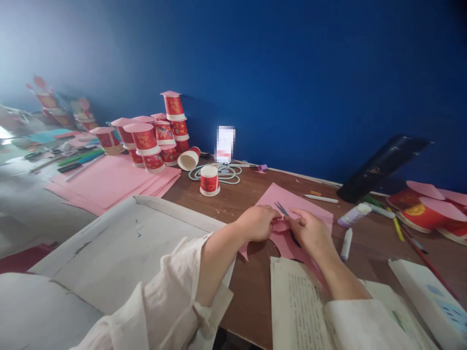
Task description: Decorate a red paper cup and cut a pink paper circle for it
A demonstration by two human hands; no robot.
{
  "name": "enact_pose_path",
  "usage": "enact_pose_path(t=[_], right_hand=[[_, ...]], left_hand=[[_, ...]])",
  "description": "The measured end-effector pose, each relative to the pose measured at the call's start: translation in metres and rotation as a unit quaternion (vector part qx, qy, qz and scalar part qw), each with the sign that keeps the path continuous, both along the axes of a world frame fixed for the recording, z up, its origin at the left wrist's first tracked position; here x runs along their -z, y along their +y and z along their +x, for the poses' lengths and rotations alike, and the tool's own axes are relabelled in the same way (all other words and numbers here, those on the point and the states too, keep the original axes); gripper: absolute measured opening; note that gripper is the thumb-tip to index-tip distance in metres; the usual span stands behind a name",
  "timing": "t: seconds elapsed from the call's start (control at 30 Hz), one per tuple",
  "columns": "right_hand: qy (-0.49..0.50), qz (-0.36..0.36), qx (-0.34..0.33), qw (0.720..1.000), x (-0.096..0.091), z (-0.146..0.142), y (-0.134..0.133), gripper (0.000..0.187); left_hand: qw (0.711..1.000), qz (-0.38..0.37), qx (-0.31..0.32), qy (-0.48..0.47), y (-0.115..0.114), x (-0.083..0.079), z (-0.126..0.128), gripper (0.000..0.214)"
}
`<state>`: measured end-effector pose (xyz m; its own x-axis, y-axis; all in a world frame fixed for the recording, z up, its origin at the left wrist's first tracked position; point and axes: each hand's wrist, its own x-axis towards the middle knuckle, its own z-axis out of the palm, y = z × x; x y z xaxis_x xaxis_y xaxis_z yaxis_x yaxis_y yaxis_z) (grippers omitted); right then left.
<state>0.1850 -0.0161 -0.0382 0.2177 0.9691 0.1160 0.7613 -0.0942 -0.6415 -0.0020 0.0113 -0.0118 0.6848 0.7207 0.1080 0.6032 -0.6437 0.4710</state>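
My left hand (259, 222) is closed, its thumb and fingertips pinching a small pink paper piece (280, 226). Opposite it, my right hand (312, 234) has its thumb on the same piece, with the index finger stretched beside it. A pair of scissors (280, 208) has its blades showing between my hands, pointing away and slightly apart. Its dark handles are partly covered by my right hand. Underneath lies a larger pink paper sheet (314, 208) with cut edges. A pink scrap (243, 252) rests below my left wrist.
An open book (297, 301) lies below my right hand, beside a white power strip (426, 296). A glue stick (353, 215) and white markers (321, 198) lie rightward. Red paper cups (143, 139) with pink tops stand stacked left, behind pink sheets (98, 182) and a white tray (146, 243).
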Motion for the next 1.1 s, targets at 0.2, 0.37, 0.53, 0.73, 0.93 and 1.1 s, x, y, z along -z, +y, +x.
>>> enact_pose_path(t=[0.2,0.37,0.53,0.73,0.93,1.1], right_hand=[[0.033,0.008,-0.012,0.999,0.002,0.000,0.000,0.055],[0.050,0.024,-0.017,0.998,0.000,-0.003,-0.007,0.055],[0.057,0.079,0.045,0.994,-0.012,0.006,-0.014,0.054],[0.033,0.258,0.334,0.906,-0.034,0.054,-0.020,0.082],[-0.029,0.143,0.341,0.929,-0.018,0.089,0.000,0.078],[-0.066,0.086,0.340,0.934,-0.005,0.102,0.011,0.048]], left_hand=[[1.000,-0.020,0.004,-0.009,0.000,-0.002,0.001,0.034],[0.997,-0.035,-0.066,-0.025,-0.001,0.002,0.005,0.025],[0.994,-0.032,-0.095,-0.033,-0.001,0.005,0.007,0.024],[0.990,-0.052,-0.112,-0.063,0.002,0.007,0.007,0.025],[0.989,-0.059,-0.109,-0.086,0.002,0.010,0.006,0.026],[0.988,-0.062,-0.109,-0.087,0.001,0.009,0.005,0.027]])
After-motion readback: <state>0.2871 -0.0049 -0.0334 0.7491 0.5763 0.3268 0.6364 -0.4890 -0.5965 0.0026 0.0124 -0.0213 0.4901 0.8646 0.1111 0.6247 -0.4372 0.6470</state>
